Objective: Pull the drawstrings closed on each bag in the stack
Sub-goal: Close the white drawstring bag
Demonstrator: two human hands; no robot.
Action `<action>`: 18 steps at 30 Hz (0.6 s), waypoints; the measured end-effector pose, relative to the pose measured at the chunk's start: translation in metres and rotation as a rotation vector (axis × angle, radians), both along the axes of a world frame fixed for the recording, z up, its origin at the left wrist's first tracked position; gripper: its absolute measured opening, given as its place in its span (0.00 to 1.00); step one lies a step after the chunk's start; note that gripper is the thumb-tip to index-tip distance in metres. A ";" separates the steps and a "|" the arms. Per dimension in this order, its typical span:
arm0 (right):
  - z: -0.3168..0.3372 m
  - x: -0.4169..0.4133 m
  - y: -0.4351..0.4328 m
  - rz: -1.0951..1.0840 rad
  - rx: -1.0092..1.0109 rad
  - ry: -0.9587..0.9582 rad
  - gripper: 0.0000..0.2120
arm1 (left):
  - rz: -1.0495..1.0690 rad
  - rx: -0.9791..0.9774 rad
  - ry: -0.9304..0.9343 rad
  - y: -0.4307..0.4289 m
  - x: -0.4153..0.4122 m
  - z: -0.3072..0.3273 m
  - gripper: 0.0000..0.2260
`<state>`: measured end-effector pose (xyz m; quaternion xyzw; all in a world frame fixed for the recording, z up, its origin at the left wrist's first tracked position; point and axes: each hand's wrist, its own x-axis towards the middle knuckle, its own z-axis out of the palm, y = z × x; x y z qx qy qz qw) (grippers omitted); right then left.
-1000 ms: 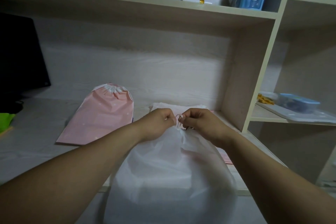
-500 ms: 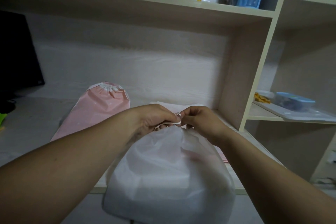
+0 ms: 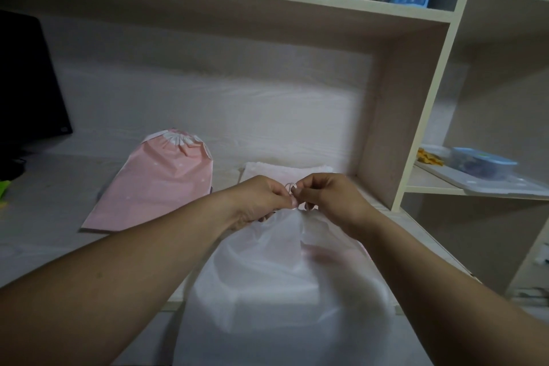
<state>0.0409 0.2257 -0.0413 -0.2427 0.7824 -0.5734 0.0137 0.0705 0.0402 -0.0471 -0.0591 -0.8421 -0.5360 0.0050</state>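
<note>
White translucent bag [image 3: 282,291] lies between the forearms, long axis pointing away from the person, gathered mouth farthest. Left hand [image 3: 261,199] and right hand [image 3: 329,199] meet at that mouth, equally near, both pinching the drawstring [image 3: 290,187].

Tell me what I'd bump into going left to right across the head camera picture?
Black screen → pink bag → left hand → drawstring, pinched by both hands → right hand → blue-lidded box.

Lone bag [image 3: 154,184] left of stack [image 3: 267,171]
</note>
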 end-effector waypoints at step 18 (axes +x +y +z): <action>-0.010 -0.001 -0.004 0.083 -0.103 -0.099 0.04 | -0.136 0.140 0.030 -0.009 0.008 -0.008 0.09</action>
